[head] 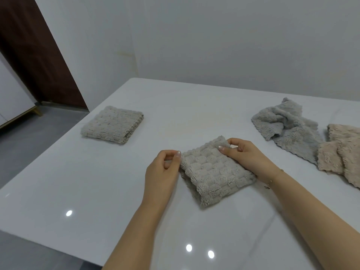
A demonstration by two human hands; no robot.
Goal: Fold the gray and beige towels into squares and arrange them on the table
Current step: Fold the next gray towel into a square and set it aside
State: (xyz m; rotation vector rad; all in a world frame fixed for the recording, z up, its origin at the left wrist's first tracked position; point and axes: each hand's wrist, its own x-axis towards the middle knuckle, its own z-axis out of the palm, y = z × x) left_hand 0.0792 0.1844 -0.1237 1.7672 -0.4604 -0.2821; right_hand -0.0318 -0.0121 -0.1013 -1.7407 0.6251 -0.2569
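Here, a glossy white table meets pale walls, dark door left.

Single head-worn view, angled forward and down, close over the white table.

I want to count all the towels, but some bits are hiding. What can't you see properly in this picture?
- Beige towel, head view: cut off by the right edge, so its full shape and whether it is one towel or two stay unknown.
- Folded towel in the middle: the right hand and left hand cover two corners.
- Crumpled gray towel: its folds hide its own underside.
- Table: near edge cut off at the bottom.
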